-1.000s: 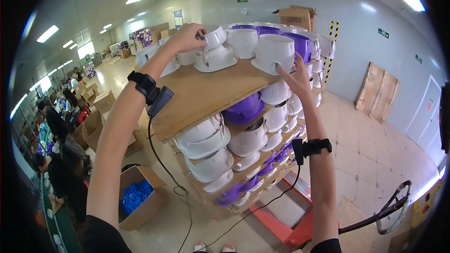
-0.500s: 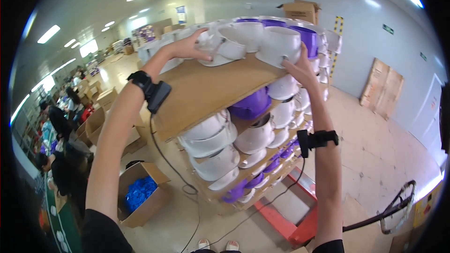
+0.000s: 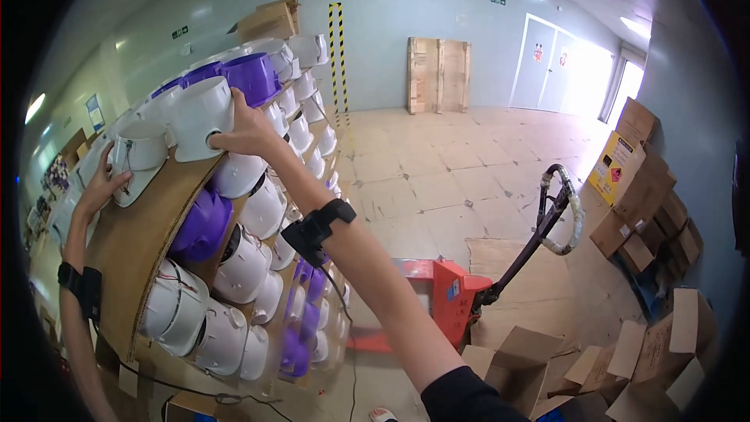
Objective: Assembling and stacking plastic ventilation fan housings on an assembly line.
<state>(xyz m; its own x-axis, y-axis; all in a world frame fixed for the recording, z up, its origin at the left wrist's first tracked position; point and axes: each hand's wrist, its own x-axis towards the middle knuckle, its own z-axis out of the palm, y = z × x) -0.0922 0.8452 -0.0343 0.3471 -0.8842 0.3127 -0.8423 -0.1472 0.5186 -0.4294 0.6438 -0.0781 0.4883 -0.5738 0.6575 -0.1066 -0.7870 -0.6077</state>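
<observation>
On the top cardboard sheet [image 3: 156, 223] of a tall stack stand white and purple plastic shells, bucket-shaped with flared bases, like small-appliance housings. My left hand [image 3: 101, 190] is closed on a white shell [image 3: 142, 148] at the sheet's near edge, thumb on its front. Thin wires hang at that shell's side. My right hand [image 3: 248, 131] grips the neighbouring white shell [image 3: 201, 113], its thumb by a dark hole low in the wall and its fingers on the far side. A purple shell [image 3: 250, 78] stands just behind it. Both gripped shells stand upright on the sheet.
Lower layers of white shells [image 3: 242, 266] and purple shells [image 3: 201, 227] sit between cardboard sheets. A red pallet jack [image 3: 453, 297] with a raised handle stands right of the stack. Open cartons [image 3: 523, 367] lie at the lower right; a wooden pallet [image 3: 439, 76] leans on the far wall.
My view has swung to the right, bringing the pallet jack handle, cartons and doors into sight. Both hands remain on the same white shells, which show no clear movement on the sheet.
</observation>
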